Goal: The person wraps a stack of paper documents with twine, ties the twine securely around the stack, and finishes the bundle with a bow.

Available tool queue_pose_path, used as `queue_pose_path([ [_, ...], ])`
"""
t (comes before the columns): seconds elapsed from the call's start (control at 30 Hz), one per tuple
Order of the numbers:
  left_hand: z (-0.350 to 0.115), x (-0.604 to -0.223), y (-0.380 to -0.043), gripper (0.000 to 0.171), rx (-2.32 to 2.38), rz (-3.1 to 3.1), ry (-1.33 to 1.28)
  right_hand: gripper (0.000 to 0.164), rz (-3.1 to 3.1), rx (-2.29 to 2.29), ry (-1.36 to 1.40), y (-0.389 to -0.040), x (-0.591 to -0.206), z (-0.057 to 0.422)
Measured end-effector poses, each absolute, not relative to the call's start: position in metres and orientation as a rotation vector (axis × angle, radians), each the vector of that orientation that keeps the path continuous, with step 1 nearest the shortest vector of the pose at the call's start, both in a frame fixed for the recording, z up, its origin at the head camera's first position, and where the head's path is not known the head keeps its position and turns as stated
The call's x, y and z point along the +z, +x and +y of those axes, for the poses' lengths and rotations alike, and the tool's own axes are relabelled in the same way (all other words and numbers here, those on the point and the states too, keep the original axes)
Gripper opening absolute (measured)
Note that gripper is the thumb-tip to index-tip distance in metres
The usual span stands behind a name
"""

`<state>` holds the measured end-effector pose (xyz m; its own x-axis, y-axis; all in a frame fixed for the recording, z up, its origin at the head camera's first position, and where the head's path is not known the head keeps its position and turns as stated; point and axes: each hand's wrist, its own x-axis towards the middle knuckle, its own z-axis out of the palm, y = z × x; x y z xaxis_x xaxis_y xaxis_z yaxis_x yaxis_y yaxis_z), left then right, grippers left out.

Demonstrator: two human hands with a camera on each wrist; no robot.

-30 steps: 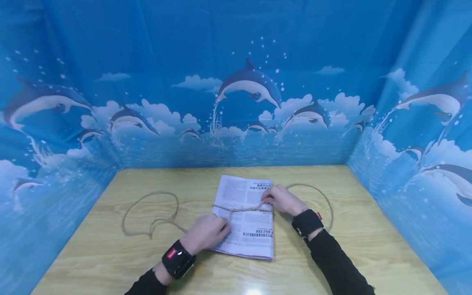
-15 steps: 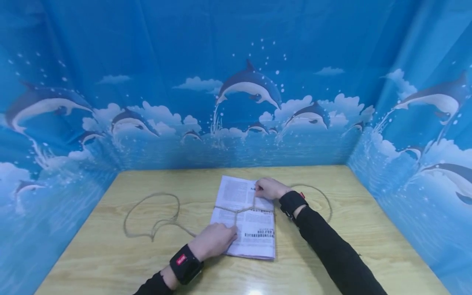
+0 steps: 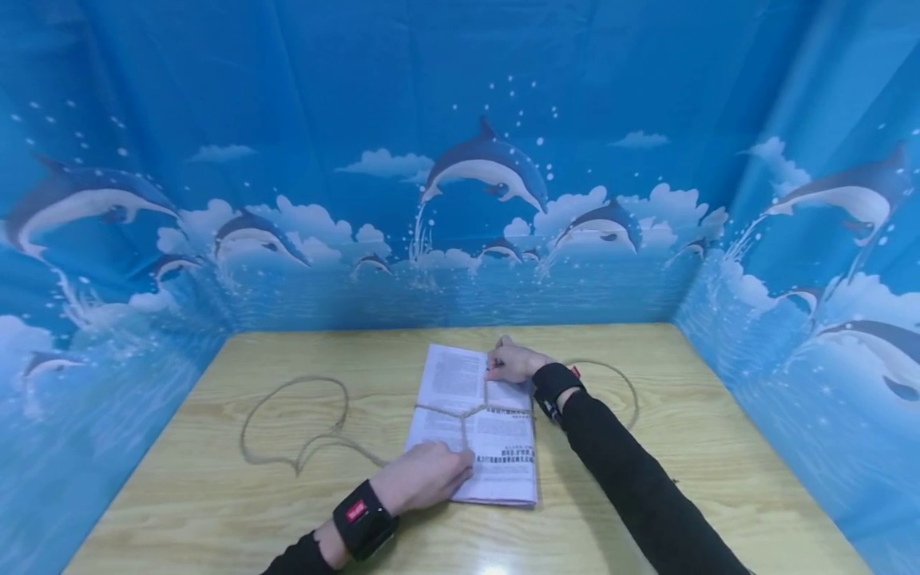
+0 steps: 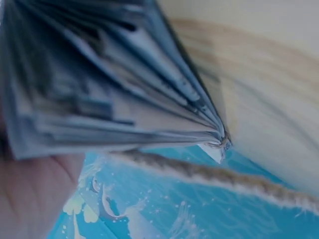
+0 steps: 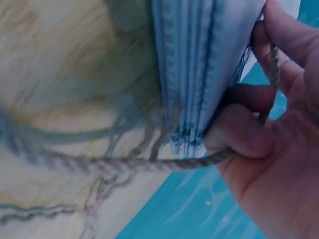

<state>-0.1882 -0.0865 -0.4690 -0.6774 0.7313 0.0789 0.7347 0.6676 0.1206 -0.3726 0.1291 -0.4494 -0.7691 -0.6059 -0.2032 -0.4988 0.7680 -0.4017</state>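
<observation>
A stack of folded newspapers [image 3: 503, 483] lies on the table, and brown twine [image 3: 440, 410] crosses its middle. The two strands hook together there, one leading to each hand. Low on the stack, my left hand [image 3: 427, 477] pinches the strand that comes toward me. Near the top edge, my right hand [image 3: 516, 364] pinches the other strand. The right wrist view shows the twine [image 5: 124, 165] running into the curled fingers beside the newspapers' layered edge [image 5: 184, 74]. In the left wrist view the twine [image 4: 214, 175] passes by the newspaper edges [image 4: 99, 109]; the left fingertips are hidden.
A loose tail of twine [image 3: 309, 378] curls over the wooden table [image 3: 180, 495] at left. Another loop [image 3: 634, 395] lies to the right, partly behind the right arm. A blue curtain with dolphins [image 3: 460, 295] encloses the table's back and sides.
My right hand has moved left and up over the newspapers, drawing its strand away from me. My left hand has shifted slightly right and nearer, pulling its strand straight; the crossing is now tighter.
</observation>
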Motion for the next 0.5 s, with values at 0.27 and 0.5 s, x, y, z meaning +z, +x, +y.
queue_pose_path([
  [0.27,-0.085,-0.4679,-0.1853,0.018,-0.186,-2.862,-1.236,0.028,2.681,-0.407,-0.814,-0.373,-0.4514,0.1238],
  [0.5,-0.0877,-0.4661,-0.1868,0.027,-0.291,-2.848,-1.344,0.032,2.692,-0.436,-0.767,-0.3697,-0.452,0.1259],
])
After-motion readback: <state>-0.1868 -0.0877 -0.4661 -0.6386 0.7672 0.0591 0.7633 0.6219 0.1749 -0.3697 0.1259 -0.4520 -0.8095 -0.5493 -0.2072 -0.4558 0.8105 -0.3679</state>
